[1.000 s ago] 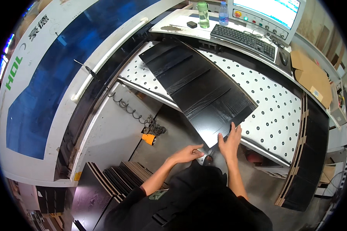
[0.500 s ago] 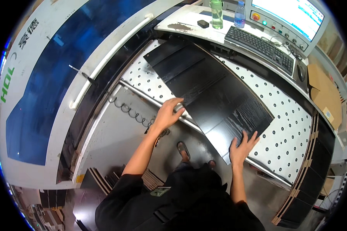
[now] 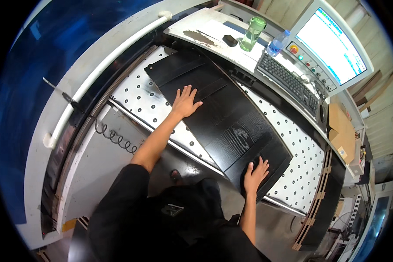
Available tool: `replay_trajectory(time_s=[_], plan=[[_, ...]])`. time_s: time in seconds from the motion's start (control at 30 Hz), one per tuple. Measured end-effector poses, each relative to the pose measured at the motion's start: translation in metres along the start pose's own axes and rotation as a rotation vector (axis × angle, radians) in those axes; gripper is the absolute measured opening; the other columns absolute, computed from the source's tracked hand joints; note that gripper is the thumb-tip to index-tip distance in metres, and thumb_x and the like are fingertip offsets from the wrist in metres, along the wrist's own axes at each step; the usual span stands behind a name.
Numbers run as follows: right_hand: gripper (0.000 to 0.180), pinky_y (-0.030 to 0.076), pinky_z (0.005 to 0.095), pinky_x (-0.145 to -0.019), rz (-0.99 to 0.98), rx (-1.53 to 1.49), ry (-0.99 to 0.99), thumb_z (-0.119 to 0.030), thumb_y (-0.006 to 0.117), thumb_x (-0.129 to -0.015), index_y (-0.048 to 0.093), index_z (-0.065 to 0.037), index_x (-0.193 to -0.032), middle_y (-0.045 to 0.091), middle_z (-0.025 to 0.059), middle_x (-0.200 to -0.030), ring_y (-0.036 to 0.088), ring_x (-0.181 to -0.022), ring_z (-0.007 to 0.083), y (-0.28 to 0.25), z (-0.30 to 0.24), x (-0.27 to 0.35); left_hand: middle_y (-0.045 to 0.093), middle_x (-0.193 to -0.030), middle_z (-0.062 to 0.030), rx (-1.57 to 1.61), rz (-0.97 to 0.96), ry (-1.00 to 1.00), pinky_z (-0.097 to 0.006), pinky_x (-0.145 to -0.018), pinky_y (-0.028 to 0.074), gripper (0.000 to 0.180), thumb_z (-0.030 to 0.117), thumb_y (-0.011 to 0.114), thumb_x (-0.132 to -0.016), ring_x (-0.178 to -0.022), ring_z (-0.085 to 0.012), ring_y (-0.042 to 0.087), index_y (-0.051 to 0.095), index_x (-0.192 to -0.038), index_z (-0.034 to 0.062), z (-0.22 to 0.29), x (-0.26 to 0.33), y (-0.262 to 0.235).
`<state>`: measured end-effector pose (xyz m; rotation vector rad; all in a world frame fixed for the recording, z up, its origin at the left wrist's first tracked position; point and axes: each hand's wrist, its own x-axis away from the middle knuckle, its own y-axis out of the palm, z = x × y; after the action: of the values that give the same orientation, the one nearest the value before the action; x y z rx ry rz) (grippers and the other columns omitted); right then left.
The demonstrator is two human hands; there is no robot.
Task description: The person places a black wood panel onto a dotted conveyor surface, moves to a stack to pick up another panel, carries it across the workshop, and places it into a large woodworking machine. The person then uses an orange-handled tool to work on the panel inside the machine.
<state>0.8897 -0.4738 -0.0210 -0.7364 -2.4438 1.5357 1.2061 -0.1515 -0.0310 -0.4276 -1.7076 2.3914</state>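
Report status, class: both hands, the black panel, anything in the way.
Left hand flat, open on black panel. Right hand flat at its near end. Panel lies on perforated white bed. Nothing across it.

Bright, even overhead light, sharp focus at ctr. Monitor (image 3: 332, 41) blown out w/ glare; soft sheen on black panel (image 3: 231, 126) below it. Heavy fisheye bend + dark vignette at edges.

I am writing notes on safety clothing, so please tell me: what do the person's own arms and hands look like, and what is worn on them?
Both forearms are bare from above the elbow down. The left hand and the right hand wear no gloves, and no watch, ring or bracelet is visible. The short sleeves belong to a black shirt.
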Motion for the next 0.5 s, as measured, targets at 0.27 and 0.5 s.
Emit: replay_trajectory(time_s=[0.27, 0.5], plan=[[0.084, 0.008, 0.0512, -0.127, 0.114, -0.116, -0.005, -0.049, 0.050, -0.103, 0.024, 0.012, -0.155, 0.023, 0.0308, -0.164, 0.017, -0.155, 0.0430, 0.032, -0.037, -0.030, 0.032, -0.163, -0.0240, 0.039, 0.090, 0.014, -0.056, -0.125, 0.017, 0.073, 0.051, 0.052, -0.101, -0.154, -0.0374, 0.025, 0.042, -0.153, 0.0009, -0.002, 0.014, -0.001], [0.081, 0.006, 0.0540, -0.126, 0.097, -0.263, -0.019, -0.046, 0.059, -0.100, 0.028, 0.000, -0.159, 0.018, 0.0343, -0.164, 0.013, -0.155, 0.0479, 0.047, -0.084, -0.065, 0.033, -0.164, -0.0213, -0.003, 0.079, -0.072, -0.055, -0.124, 0.019, 0.071, 0.049, 0.057, -0.099, -0.153, -0.0401, 0.026, 0.044, -0.153, 0.0048, -0.034, 0.021, -0.021]])
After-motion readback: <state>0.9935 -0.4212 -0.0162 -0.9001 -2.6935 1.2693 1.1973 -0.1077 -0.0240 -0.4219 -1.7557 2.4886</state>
